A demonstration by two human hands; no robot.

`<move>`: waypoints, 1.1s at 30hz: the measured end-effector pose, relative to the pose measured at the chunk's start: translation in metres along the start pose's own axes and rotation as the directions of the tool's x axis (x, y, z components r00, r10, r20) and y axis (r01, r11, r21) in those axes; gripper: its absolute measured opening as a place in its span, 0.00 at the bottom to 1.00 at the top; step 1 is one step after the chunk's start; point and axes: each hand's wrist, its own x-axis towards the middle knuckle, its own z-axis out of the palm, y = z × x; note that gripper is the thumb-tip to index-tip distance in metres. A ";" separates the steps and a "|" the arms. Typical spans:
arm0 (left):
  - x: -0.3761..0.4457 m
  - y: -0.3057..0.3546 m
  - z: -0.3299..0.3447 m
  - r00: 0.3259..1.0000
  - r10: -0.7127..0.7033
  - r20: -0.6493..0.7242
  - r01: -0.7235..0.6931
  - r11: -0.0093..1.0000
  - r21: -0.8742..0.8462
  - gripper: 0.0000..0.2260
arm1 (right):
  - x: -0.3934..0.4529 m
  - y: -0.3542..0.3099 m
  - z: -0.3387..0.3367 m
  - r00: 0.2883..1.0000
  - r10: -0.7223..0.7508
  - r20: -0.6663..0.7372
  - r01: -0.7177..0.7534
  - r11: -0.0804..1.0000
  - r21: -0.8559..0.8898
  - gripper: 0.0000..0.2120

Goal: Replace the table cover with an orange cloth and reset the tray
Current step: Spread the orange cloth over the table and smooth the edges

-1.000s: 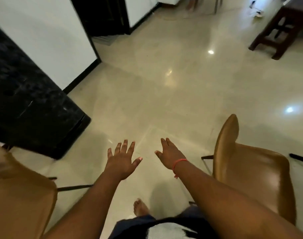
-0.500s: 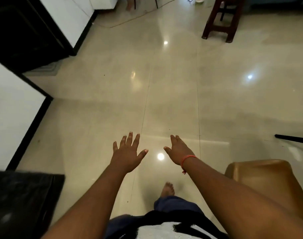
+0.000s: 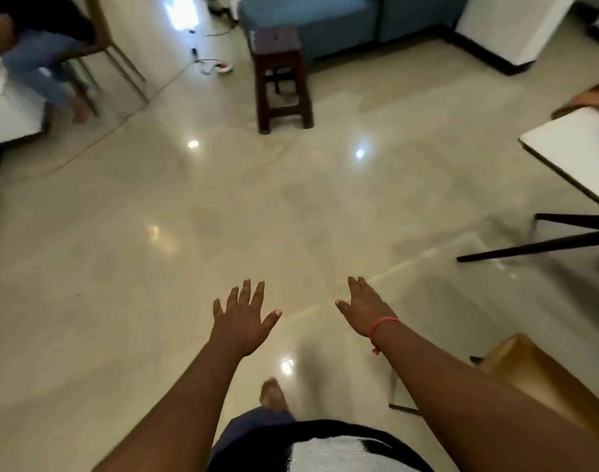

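A polished cream tile floor (image 3: pixel 155 267) fills the room, ceiling lights glinting off it, with a dark wooden stool (image 3: pixel 282 80) standing before a blue sofa (image 3: pixel 325 25) at the far side. A person walks barefoot across the open floor, both arms stretched forward and low. The left hand (image 3: pixel 243 318) is spread wide, fingers splayed, palm down, gripping nothing; the right hand (image 3: pixel 366 311), an orange thread at its wrist, is likewise flat and empty. The outstretched pose looks like a walker's balance or a reach held ready, not a grasp. At the right edge, a white-topped table (image 3: pixel 577 155) on black legs juts into view, its near edge running diagonally away toward the right; whether this is the table to be covered cannot be told. A tan chair (image 3: pixel 543 379) sits just beside the right forearm. Neither the orange cloth nor the tray is in sight, so their direction cannot be given. Another person sits at far left.
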 end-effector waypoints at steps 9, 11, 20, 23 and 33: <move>0.208 0.073 -0.097 0.944 0.321 0.077 -0.330 0.927 0.177 0.36 | 0.090 0.045 -0.093 0.950 0.285 -0.126 -0.268 0.954 0.132 0.34; 0.253 0.113 -0.110 0.919 0.382 0.098 -0.395 0.897 0.201 0.38 | 0.118 0.072 -0.117 0.927 0.352 -0.133 -0.331 0.931 0.157 0.34; 0.417 0.319 -0.179 0.840 0.522 0.152 -0.543 0.813 0.211 0.38 | 0.242 0.200 -0.258 0.880 0.463 -0.104 -0.432 0.872 0.232 0.34; 0.469 0.381 -0.213 0.815 0.564 0.133 -0.580 0.794 0.184 0.35 | 0.286 0.234 -0.322 0.855 0.495 -0.152 -0.438 0.848 0.297 0.34; 0.699 0.548 -0.290 0.724 0.648 0.239 -0.690 0.672 0.268 0.35 | 0.456 0.321 -0.473 0.745 0.590 -0.310 -0.418 0.776 0.471 0.29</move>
